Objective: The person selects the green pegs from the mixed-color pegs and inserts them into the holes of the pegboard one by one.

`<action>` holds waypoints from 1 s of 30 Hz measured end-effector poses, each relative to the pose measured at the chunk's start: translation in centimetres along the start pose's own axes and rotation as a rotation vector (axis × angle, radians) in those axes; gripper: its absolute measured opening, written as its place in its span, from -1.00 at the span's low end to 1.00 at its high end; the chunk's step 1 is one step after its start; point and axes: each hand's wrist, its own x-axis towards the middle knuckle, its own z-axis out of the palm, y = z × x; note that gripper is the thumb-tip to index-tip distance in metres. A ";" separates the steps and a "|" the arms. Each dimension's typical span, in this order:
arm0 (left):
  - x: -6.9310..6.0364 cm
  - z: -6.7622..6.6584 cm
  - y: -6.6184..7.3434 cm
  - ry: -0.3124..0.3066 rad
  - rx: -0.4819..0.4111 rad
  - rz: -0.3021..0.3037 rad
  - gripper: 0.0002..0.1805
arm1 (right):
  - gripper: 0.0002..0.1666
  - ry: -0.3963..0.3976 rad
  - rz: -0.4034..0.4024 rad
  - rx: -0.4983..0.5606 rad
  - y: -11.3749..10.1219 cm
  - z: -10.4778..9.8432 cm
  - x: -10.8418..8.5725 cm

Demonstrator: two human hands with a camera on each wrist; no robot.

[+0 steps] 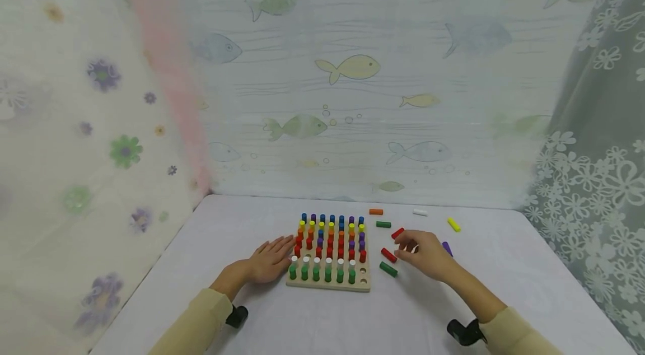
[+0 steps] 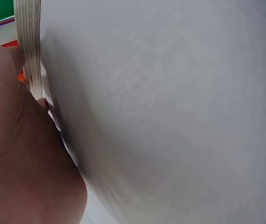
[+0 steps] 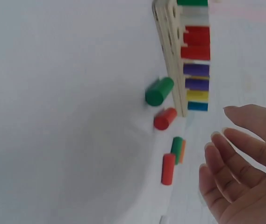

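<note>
A wooden pegboard (image 1: 328,286) stands on the table with rows of coloured pegs upright in it. Bare holes show at its front right corner, and one more shows behind the white pegs. My left hand (image 1: 272,261) lies with fingers extended along the board's left side; in the left wrist view its fingers reach the board's edge (image 2: 29,42). My right hand (image 1: 424,254) hovers right of the board with loosely bent fingers, nothing between them. Nearest to it are a red peg (image 1: 388,255), another red peg (image 1: 398,233) and a green peg (image 1: 388,269), all lying loose.
Farther back lie an orange peg (image 1: 375,211), a second green peg (image 1: 383,224), a white peg (image 1: 420,212) and a yellow peg (image 1: 454,224). A purple peg (image 1: 447,248) lies partly behind my right hand. A fish-patterned curtain (image 1: 353,120) hangs behind the white-covered table (image 1: 322,327).
</note>
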 end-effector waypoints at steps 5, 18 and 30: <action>0.1 0.2 -0.3 0.002 0.002 0.006 -0.26 | -0.79 0.046 0.029 -0.024 0.8 -0.6 1.1; 0.8 0.8 -1.4 0.020 0.026 -0.012 -0.29 | -0.63 0.116 0.097 -0.024 3.1 0.3 5.2; 0.4 0.4 -0.6 -0.004 0.006 -0.026 -0.27 | -0.57 0.083 0.206 -0.051 4.3 1.7 7.6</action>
